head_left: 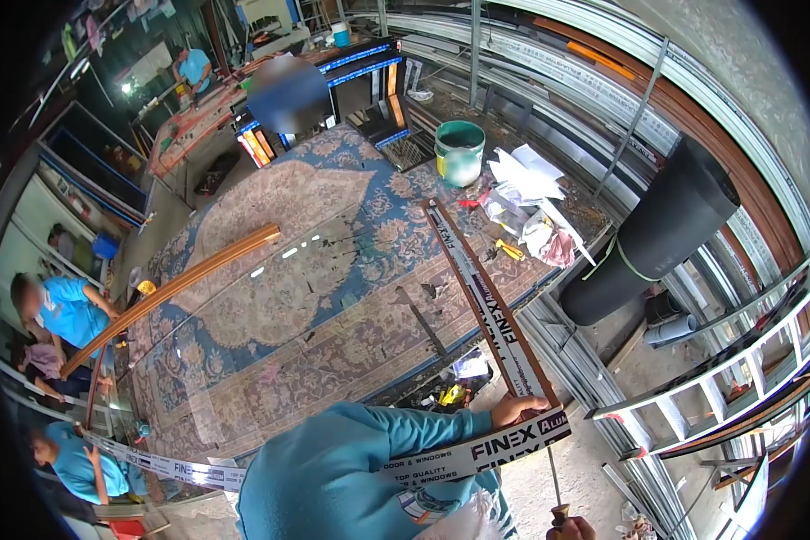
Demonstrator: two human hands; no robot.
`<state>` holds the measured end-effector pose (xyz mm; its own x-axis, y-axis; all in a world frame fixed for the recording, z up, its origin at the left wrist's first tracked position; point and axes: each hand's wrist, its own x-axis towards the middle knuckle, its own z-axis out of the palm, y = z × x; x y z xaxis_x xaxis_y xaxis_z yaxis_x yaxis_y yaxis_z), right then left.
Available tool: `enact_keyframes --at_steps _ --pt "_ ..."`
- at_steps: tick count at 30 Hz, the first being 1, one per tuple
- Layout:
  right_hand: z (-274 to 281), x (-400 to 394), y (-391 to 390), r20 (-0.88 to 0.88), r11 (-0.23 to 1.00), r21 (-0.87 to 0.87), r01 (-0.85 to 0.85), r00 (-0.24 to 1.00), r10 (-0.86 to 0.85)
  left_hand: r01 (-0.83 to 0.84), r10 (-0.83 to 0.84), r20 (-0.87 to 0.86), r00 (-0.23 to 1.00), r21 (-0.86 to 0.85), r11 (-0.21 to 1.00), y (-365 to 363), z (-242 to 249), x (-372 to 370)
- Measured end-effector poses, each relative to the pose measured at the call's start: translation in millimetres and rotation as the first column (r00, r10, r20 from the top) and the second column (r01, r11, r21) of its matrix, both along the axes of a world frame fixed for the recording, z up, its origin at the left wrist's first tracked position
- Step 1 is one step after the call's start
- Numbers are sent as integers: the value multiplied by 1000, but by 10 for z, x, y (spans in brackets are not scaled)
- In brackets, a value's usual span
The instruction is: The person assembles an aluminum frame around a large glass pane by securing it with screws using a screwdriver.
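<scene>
My left hand [520, 410] is closed over the corner of a brown aluminium frame. One profile [486, 301], wrapped in white FINEX tape, runs from this corner up across the table. A second taped profile [477, 450] extends left from the corner, partly behind my teal sleeve. My right hand [572, 529], cut off by the bottom edge, grips a screwdriver [559, 513]. Its long thin shaft points up to the outer side of the corner; whether the tip sits in a screw cannot be seen.
A patterned carpet [270, 333] covers the worktable, with papers [526, 175], a green bucket [460, 153] and yellow-handled pliers [510, 249] on it. People work at left, near a long brown profile [180, 283]. Right stand a black roll [657, 234] and a ladder [711, 400].
</scene>
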<state>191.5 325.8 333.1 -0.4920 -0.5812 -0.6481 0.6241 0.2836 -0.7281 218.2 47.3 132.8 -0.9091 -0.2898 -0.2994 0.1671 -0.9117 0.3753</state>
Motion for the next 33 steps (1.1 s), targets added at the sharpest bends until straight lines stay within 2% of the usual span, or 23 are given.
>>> enact_keyframes --at_steps 2,4,5,6,7,8,9,12,13,14,16,17,18,20,22,24,26,27,29,30,31,32,33 --pt "219 74 -239 -49 995 94 35 998 -30 -21 30 62 998 -146 989 28 -60 -40" --pt "67 103 -115 -437 999 21 -48 898 52 -49 58 62 996 -144 988 19 1 -32" --pt "-112 67 -55 -671 996 -28 -88 740 46 -67 76 60 995 -139 988 17 46 -34" --pt "-200 51 110 -743 973 227 -40 639 199 26 -15 91 996 -124 992 -24 -61 -15" --pt "-14 57 -48 -933 942 326 -76 138 334 -29 31 15 999 -111 993 -11 73 14" --pt "166 47 -215 -831 898 437 -52 -406 380 -81 75 -64 995 -93 992 -31 221 39" --pt "65 -15 -112 -694 884 466 -20 -628 352 -52 48 -67 997 -63 997 -51 233 65" --pt "64 -227 -113 -591 859 511 -37 -741 319 48 -49 -81 996 -9 999 -102 191 130" --pt "65 -200 -125 -600 823 568 -9 -689 406 -38 34 -117 993 -28 999 -72 205 138" --pt "56 -149 -150 -605 783 622 12 -628 490 11 0 -86 996 133 991 -94 249 172" --pt "-11 -118 -185 -815 869 482 -112 -421 397 96 -104 1 995 372 923 -141 340 216" --pt "19 -64 -166 -889 885 453 -102 19 457 100 -103 -13 995 393 914 -166 346 226" --pt "59 -26 -155 -790 902 427 -68 458 409 104 -103 -24 994 416 903 -169 352 227" --pt "110 -152 -174 -311 975 223 10 948 62 63 -41 -75 996 318 946 -177 399 214" --pt "114 -229 -159 -172 977 210 -44 982 81 55 -19 -142 990 254 966 -165 502 224" --pt "65 -138 -180 -476 972 228 -56 865 161 23 7 -204 979 147 989 -196 600 205" --pt "-77 -90 -135 -885 909 402 -111 208 417 25 -5 -221 975 87 996 -225 697 223" --pt "-130 -116 -142 -883 908 404 -110 214 418 28 -8 -216 976 90 996 -234 683 211" --pt "-210 -169 -112 -604 924 336 -183 711 360 -41 39 -222 974 -5 999 -225 654 230" --pt "-226 -177 -78 -376 937 288 -197 877 300 -31 30 -218 976 -4 1000 -214 646 259" --pt "-188 -309 -165 191 992 110 -68 980 46 -17 24 -185 982 39 999 -221 644 281" --pt "-124 -411 -231 450 999 47 5 893 -26 1 11 -157 988 78 997 -259 651 275" --pt "-166 -378 -220 462 999 -10 32 887 -24 3 9 -161 987 77 997 -279 670 260"
